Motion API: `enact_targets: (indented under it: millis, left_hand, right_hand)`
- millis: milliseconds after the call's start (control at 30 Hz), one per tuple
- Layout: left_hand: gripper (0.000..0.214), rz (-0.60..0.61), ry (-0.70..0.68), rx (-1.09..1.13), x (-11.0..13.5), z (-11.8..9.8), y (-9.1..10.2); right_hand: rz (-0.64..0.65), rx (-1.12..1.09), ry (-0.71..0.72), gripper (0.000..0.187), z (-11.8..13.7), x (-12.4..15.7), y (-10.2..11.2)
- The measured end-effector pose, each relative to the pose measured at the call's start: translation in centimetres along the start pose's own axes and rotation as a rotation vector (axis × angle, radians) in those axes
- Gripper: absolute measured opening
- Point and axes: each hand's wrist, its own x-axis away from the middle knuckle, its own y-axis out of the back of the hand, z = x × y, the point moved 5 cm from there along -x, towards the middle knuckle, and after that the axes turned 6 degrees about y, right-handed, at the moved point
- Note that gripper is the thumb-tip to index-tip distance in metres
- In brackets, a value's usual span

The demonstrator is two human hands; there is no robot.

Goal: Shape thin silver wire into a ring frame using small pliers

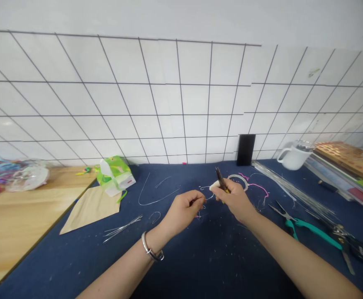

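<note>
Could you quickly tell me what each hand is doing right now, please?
Left hand: pinched closed; what it holds is too small to tell.
Right hand: closed, holding a dark tool.

Blue worktop (200, 265) lies bare short of the left hand (184, 209) and right hand (235, 199). Teal pliers (312, 229) and a wire bundle (293, 192) crowd the right; loose wires (122, 227) lie left.
</note>
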Motion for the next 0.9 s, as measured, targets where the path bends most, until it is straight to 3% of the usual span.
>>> enact_targets:
  millis: [200, 333, 533, 900]
  left_hand:
    - [0.018, 0.031, 0.065, 0.17, -0.3, 0.7, -0.2]
    - [0.017, 0.099, 0.055, 0.395, -0.4, 0.8, -0.4]
    - [0.015, 0.1, 0.017, 0.604, -0.8, 1.4, -0.3]
    - [0.023, -0.001, 0.071, 0.624, -1.3, 2.7, 0.2]
  right_hand:
    - [0.016, -0.202, -0.123, 0.02, -1.1, 0.1, -0.3]
    - [-0.04, -0.36, -0.18, 0.02, -1.8, -0.1, -0.1]
    - [-0.116, -0.53, -0.232, 0.021, -2.4, -0.5, 0.3]
    - [-0.098, -0.479, -0.206, 0.023, -1.8, -0.2, 0.3]
